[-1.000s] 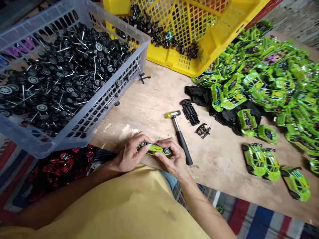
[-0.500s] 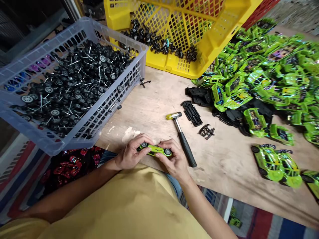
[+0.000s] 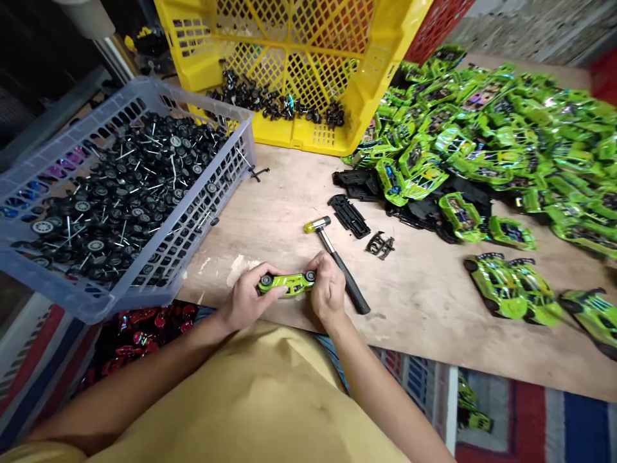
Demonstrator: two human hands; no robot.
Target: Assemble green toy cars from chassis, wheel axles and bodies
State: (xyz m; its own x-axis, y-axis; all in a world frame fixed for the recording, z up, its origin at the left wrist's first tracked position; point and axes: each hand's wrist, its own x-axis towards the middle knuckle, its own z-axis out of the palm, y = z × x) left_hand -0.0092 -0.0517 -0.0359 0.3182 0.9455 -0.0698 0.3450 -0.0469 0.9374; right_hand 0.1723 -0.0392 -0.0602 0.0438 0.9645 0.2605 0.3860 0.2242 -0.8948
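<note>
A green toy car [image 3: 288,283] with black wheels is held between my two hands at the table's near edge, its side turned up toward me. My left hand [image 3: 249,297] wraps its left end, the thumb lying along the car body. At the other end my right hand [image 3: 328,283] is closed with curled fingers against the car, near a wheel. Just right of that hand lies a small hammer [image 3: 348,275] with a black grip and a yellow-tipped head. Past the hammer are a black car chassis [image 3: 349,217] and a small black plastic part [image 3: 380,245].
A grey-blue crate [image 3: 159,257] full of wheels on axles stands at left. Behind it, a yellow crate [image 3: 371,96] holds more black parts. Green car shells [image 3: 511,141] heap at right, with cars with wheels [image 3: 501,286] standing nearer. Red shiny parts [image 3: 139,334] lie below the table.
The view has shifted right. The car has turned in my hands, now showing more of its windows, and my right hand has gone from a fingertip hold to curled fingers at its end.
</note>
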